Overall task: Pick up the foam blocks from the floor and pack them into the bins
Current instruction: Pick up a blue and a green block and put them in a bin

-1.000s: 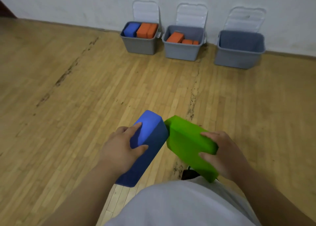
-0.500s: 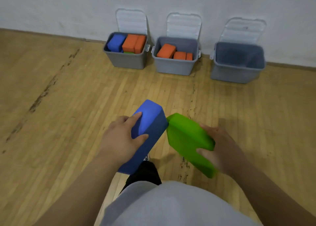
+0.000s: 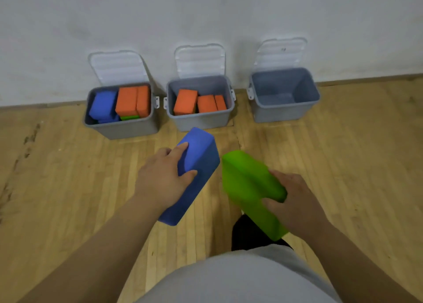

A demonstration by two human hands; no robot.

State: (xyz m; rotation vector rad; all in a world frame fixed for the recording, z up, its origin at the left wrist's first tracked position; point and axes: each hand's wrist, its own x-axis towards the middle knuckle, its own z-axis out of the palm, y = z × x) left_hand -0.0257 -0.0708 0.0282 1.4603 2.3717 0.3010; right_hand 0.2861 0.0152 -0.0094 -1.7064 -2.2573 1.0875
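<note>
Fingers (image 3: 181,147) and thumb of the left hand (image 3: 163,180) clamp a blue foam block (image 3: 199,165), held tilted above the floor (image 3: 68,176). On my feed the right hand (image 3: 295,203) grips a green foam block (image 3: 248,183), blurred, its upper corner just beside the blue one. Farther out, three grey bins stand against the wall, lids up. The left bin (image 3: 124,131) holds blue, orange and green blocks, the middle bin (image 3: 202,121) holds orange blocks, and the right bin (image 3: 283,113) stands a little apart.

Three bins (image 3: 283,111), five orange blocks (image 3: 185,101), two green blocks (image 3: 247,183), three blue blocks (image 3: 201,163).
</note>
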